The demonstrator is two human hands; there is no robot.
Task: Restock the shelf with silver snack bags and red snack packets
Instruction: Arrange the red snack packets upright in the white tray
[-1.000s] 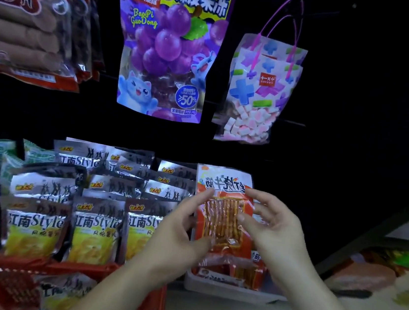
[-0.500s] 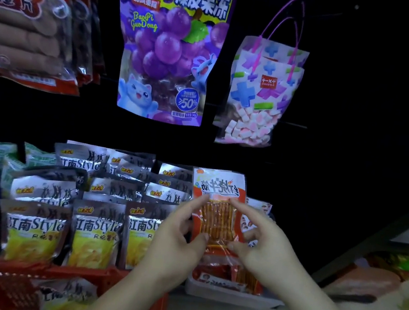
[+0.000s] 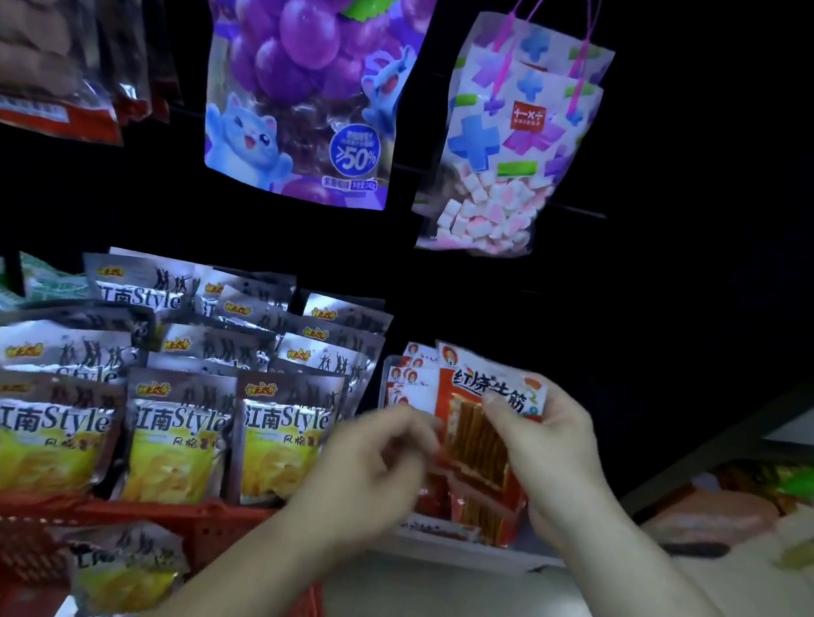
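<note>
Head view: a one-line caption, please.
Right hand holds a red snack packet above the white tray beside silver snack bags; blurred left hand alongside.

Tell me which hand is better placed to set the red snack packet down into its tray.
Right. The right hand grips the red snack packet just over the white tray; the left hand is blurred beside the packet and seems to hold nothing.

Red packet (image 3: 476, 437) in right hand (image 3: 553, 459)
</note>
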